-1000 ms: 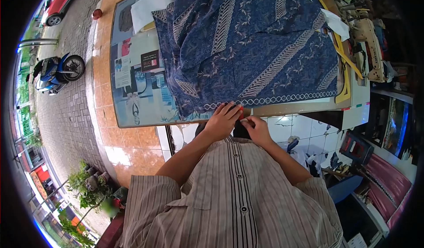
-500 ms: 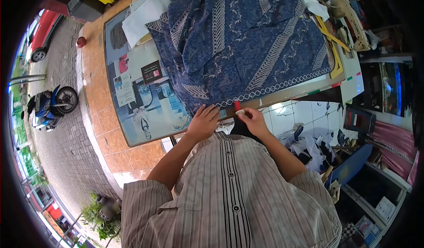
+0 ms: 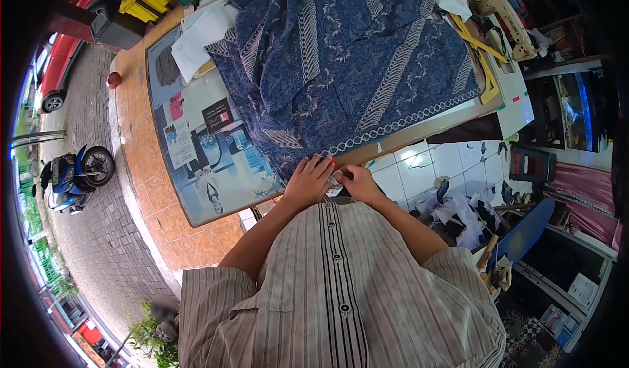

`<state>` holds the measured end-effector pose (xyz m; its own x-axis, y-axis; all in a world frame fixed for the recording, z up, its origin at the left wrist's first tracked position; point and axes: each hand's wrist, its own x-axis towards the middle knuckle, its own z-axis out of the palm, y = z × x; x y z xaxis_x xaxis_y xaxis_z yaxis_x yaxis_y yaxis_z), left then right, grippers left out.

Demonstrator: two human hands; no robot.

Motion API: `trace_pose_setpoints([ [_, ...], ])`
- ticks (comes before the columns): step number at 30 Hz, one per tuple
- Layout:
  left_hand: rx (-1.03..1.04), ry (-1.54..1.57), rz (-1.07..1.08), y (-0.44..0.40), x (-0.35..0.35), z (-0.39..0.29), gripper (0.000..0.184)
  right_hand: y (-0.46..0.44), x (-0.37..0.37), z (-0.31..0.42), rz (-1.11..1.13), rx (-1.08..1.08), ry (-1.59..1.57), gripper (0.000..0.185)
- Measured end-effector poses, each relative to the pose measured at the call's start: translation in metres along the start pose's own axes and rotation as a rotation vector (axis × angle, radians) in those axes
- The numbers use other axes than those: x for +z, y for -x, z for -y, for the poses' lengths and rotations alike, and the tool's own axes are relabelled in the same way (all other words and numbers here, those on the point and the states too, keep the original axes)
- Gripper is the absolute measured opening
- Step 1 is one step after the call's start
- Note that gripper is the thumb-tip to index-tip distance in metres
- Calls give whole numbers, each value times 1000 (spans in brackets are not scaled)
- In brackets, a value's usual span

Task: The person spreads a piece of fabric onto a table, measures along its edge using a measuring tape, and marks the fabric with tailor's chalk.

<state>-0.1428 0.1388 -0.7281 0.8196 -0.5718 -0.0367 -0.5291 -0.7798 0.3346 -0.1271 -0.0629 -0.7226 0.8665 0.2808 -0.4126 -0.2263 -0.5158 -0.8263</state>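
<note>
Blue batik cloth (image 3: 341, 60) with pale diagonal bands and a chain-patterned border lies over the table, its lower corner near my hands. My left hand (image 3: 308, 181) rests at the table's near edge, fingers stretched over the cloth's border. By its fingertips shows a small red piece (image 3: 332, 162), mostly covered, of a kind I cannot make out. Just to the right, my right hand (image 3: 360, 183) is closed in a pinch close to the left fingers. Something pale shows between the hands, too small to name.
The table (image 3: 226, 201) has printed pictures under its top. Yellow rulers (image 3: 481, 47) lie at its right side, white cloth (image 3: 203, 34) at its left. A bag with scraps (image 3: 462, 220) and a blue board (image 3: 524, 237) stand right. A motorbike (image 3: 72, 171) is outside.
My right hand has moved left, closer to my left hand. The red strip, earlier standing out under my right fingers, now shows only a little beside the left fingertips. The view has shifted slightly.
</note>
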Motion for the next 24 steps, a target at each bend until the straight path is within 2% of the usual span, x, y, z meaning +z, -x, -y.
trace_pose_setpoints([
  [8,-56,13,41,-3,-5,-4,53,0,-1,3,8,-7,29,26],
  [14,-42,-11,-31,-1,3,-2,55,-1,-19,16,10,-45,63,22],
  [16,-38,2,-53,-1,6,-2,56,-17,-28,15,-193,-341,188,17],
  [17,-39,3,-54,-1,6,-2,56,-25,-32,21,-214,-416,194,12],
  [24,-35,60,-77,0,8,0,48,-63,-32,23,-36,-554,527,8],
])
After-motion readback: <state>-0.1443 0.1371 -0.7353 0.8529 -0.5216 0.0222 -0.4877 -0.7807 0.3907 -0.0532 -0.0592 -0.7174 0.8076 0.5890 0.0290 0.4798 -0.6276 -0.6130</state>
